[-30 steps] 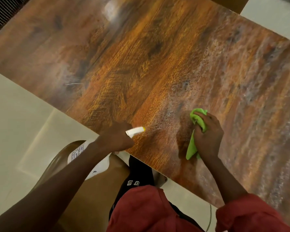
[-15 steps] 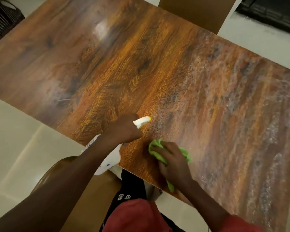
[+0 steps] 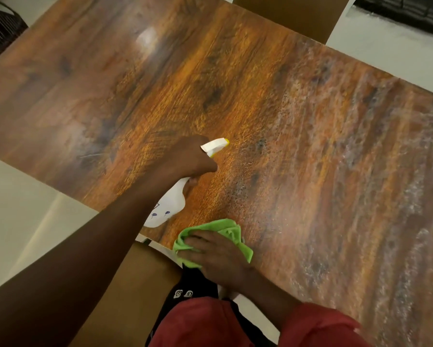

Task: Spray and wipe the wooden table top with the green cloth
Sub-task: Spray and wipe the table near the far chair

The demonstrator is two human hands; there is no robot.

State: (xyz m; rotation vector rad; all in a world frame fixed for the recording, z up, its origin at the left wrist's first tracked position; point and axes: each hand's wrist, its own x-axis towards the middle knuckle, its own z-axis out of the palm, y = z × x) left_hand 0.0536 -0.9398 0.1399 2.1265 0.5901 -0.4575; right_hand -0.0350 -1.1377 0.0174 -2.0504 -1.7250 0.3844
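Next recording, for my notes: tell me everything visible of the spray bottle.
The spray bottle looks like white plastic, with a white spray head ending in a yellow nozzle tip. Small blue marks show on its body; no text is legible. The left hand grips its neck, hiding the trigger, and the forearm covers part of the body. It is tilted, the head aimed across the wooden table top, the base over the table's near edge.
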